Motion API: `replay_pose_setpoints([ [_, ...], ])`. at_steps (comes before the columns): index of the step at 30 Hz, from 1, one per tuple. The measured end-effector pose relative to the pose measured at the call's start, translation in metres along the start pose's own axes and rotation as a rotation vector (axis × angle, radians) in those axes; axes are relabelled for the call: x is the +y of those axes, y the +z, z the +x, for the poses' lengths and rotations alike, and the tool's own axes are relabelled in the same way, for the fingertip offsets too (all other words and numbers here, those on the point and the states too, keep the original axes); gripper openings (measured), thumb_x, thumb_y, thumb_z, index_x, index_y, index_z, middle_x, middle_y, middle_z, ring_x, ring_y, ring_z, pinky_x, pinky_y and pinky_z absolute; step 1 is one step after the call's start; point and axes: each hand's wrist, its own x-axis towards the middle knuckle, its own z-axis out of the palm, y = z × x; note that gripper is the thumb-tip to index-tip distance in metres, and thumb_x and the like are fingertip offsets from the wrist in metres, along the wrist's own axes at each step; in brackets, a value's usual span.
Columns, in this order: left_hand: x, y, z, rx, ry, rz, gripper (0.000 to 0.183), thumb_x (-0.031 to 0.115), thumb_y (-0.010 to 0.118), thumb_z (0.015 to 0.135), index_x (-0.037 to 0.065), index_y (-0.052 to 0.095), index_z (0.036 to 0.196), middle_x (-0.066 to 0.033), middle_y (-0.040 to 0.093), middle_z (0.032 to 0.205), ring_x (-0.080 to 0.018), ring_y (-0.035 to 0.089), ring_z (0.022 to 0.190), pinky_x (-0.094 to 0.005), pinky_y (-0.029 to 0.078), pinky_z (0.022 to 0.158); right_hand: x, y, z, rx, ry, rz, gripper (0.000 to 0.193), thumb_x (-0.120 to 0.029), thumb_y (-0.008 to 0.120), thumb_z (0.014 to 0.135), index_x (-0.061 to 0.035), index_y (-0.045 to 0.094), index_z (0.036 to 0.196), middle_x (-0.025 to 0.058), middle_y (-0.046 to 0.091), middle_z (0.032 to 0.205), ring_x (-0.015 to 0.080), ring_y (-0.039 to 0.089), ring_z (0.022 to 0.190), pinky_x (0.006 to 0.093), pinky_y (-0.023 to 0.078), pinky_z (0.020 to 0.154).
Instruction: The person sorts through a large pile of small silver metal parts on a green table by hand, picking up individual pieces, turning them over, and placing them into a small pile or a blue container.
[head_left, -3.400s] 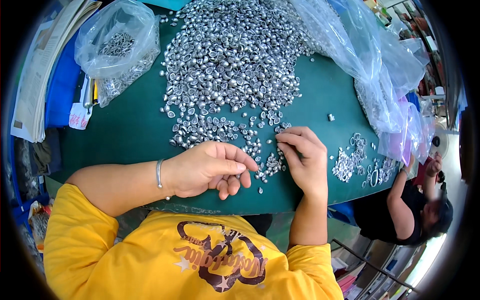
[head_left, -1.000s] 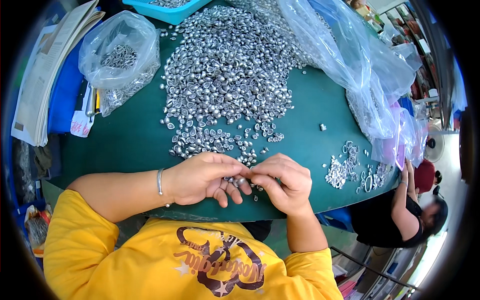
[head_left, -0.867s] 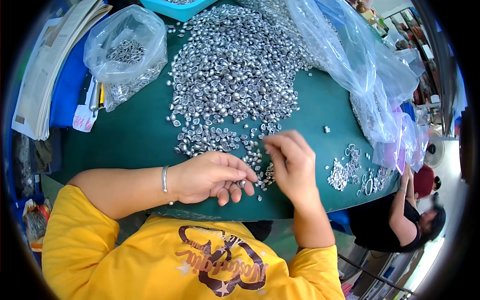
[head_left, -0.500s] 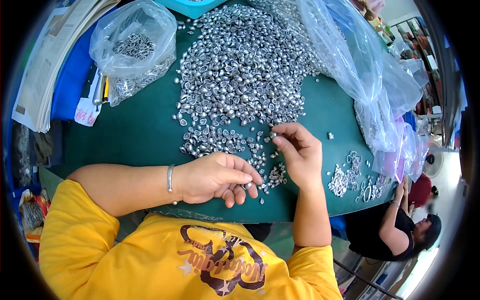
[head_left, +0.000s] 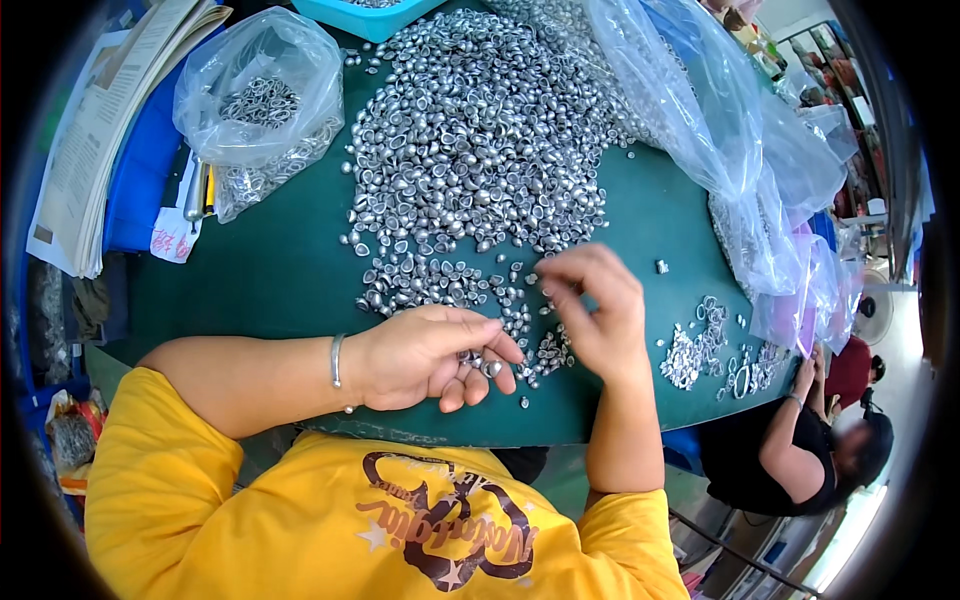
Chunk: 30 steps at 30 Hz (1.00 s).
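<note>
My left hand [head_left: 425, 360] is turned palm up above the near table edge, its fingers curled around a few small silver metal shells [head_left: 490, 368]. Thumb and fingers keep these rounded hollow pieces in the palm. My right hand [head_left: 603, 315] hovers just right of some loose shells, index finger and thumb pointing left. Motion smears its fingertips, so I cannot tell whether a piece sits between them. Beyond both hands spreads a large heap of the same shells [head_left: 470, 150]. A smaller cluster [head_left: 425, 283] lies between the heap and my left hand.
At the far left stands a clear bag of metal rings [head_left: 260, 105], beside papers [head_left: 110, 130]. A turquoise tray [head_left: 370, 18] sits at the back. Plastic sheeting [head_left: 690, 110] covers the right side. Small metal parts [head_left: 682, 360] lie right of my arm. Another person [head_left: 790, 450] is farther right.
My right hand held a shell at its fingertips before; now its fingers have shifted slightly left and blurred. More shells show in my left hand. The whole view has shifted a little.
</note>
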Motion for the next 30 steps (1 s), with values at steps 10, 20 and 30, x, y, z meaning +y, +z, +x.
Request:
replay_pose_setpoints([
  [10,0.002,0.002,0.0,-0.021,-0.008,0.004,0.032,0.025,0.038,0.095,-0.002,0.051,0.106,-0.0113,0.058,0.089,-0.0102,0.054,0.065,-0.0214,0.044,0.049,0.02,0.009,0.005,0.136,0.096,-0.298,0.02,0.002,0.063,0.072,-0.0012,0.061,0.091,0.0091,0.059,0.082,0.0239,0.056,0.074,0.0319,0.045,0.065],
  [20,0.005,0.006,-0.001,0.027,-0.036,0.031,0.032,0.022,0.035,0.095,-0.003,0.052,0.106,-0.0159,0.058,0.091,-0.0129,0.053,0.062,-0.0221,0.044,0.05,0.016,-0.012,-0.004,0.175,0.612,1.159,0.016,0.0,0.05,0.086,0.0067,0.055,0.1,0.018,0.062,0.089,0.02,0.063,0.075,0.0276,0.055,0.062],
  [30,0.005,0.006,-0.002,0.024,-0.02,-0.04,0.036,0.027,0.035,0.095,-0.002,0.05,0.108,-0.0141,0.058,0.093,-0.0141,0.057,0.068,-0.023,0.047,0.051,-0.004,-0.017,-0.007,-0.105,0.062,0.507,0.014,0.005,0.059,0.076,0.0023,0.063,0.09,0.0113,0.064,0.087,0.0187,0.061,0.077,0.0291,0.049,0.066],
])
